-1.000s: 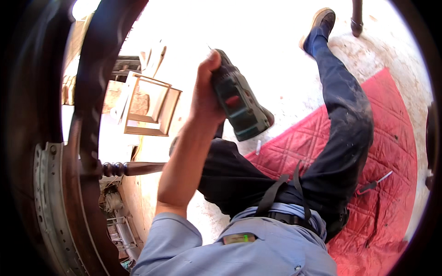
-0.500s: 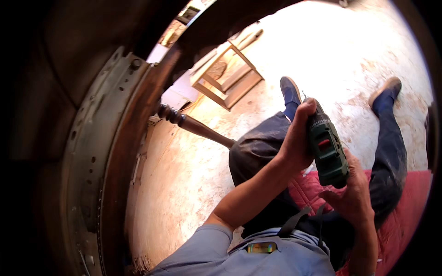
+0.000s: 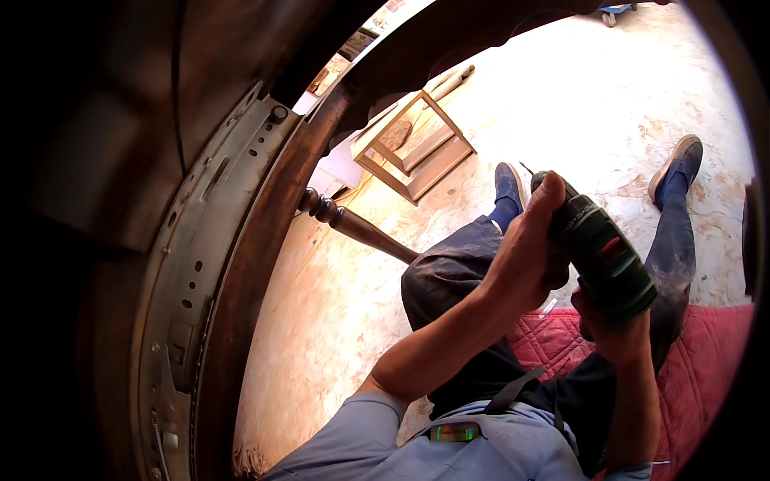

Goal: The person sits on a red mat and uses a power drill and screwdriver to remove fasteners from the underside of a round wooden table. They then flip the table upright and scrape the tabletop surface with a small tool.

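Green plastic drill (image 3: 605, 260), matt, dusty. Dark varnished wood frame (image 3: 241, 305), glossy; turned wooden leg (image 3: 353, 228). Perforated grey metal rail (image 3: 188, 264), dull. Quilted red cloth mat (image 3: 706, 361). Rough, stained concrete floor (image 3: 577, 96).

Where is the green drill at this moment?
In the head view, the green drill is right of centre, held between the left hand and right hand, above the red quilted mat.

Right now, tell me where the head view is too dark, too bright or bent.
Head view: the dark wooden furniture and its metal rail on the left sit in deep shadow; the sunlit floor is nearly washed out; straight edges bow toward the rim, corners black. The green drill, in the left hand and right hand, stays sharp.
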`<act>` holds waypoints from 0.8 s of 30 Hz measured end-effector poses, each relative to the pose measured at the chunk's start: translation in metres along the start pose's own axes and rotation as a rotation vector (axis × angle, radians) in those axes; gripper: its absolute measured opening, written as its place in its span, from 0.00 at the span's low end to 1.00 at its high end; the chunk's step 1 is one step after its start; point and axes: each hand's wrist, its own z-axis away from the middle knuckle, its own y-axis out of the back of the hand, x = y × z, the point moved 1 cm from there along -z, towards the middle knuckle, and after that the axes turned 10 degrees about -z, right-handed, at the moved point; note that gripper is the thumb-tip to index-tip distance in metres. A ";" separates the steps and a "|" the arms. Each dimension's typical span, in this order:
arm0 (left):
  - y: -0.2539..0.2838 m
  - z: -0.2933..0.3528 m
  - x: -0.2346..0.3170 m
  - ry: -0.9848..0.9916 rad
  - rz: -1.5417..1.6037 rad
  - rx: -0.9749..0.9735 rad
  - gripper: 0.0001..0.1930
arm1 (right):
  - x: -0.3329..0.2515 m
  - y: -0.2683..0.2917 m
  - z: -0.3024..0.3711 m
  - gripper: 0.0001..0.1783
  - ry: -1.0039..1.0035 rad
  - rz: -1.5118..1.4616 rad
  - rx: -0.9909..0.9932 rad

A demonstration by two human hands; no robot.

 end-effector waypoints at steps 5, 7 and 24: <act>0.030 0.022 0.026 -0.242 -0.197 0.031 0.30 | -0.007 0.004 0.000 0.18 -0.244 -0.332 0.075; 0.046 0.033 0.039 -0.513 -0.302 0.298 0.28 | -0.012 0.010 -0.013 0.22 -0.255 -0.464 0.026; 0.092 0.111 0.101 -1.260 -0.498 1.231 0.29 | -0.063 -0.035 -0.105 0.28 -0.214 -1.300 -0.208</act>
